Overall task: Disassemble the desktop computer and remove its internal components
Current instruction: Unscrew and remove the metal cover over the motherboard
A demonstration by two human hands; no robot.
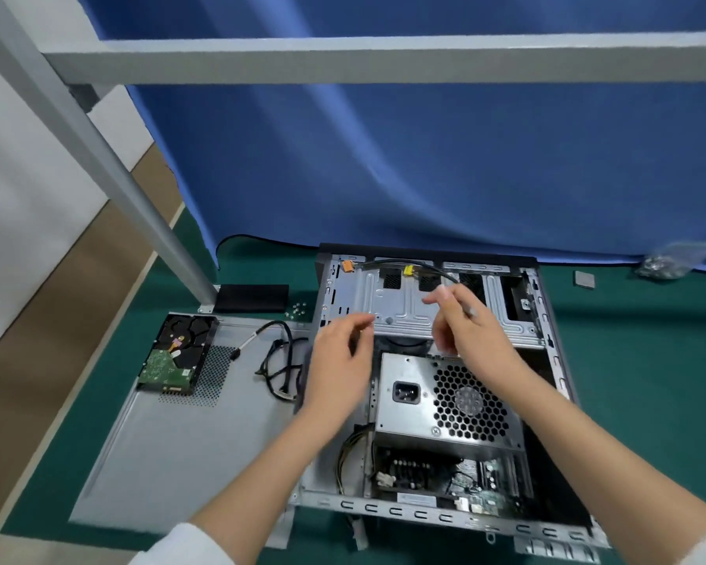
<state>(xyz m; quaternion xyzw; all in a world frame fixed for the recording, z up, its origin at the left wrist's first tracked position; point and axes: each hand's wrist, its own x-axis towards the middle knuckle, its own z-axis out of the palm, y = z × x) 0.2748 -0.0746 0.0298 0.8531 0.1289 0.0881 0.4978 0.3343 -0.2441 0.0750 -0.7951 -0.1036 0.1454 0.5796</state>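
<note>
The open desktop case (555, 360) lies flat on the green mat. Inside it are the silver power supply (416, 418), the motherboard (477, 479) near me, and the metal drive cage (400, 307) at the far end. My left hand (339, 360) hovers over the case's left edge, fingers loosely curled and holding nothing. My right hand (465, 324) is above the drive cage. A black cable (388, 263) with an orange plug (347, 266) and a yellow plug (408, 271) runs into its fingers. Both hands are motion-blurred.
The removed side panel (172, 442) lies to the left, carrying a hard drive (176, 352) and loose black cables (278, 360). Several screws (298, 308) and a black block (251, 297) lie behind it. A grey frame leg (139, 205) and a blue curtain (424, 157) stand beyond.
</note>
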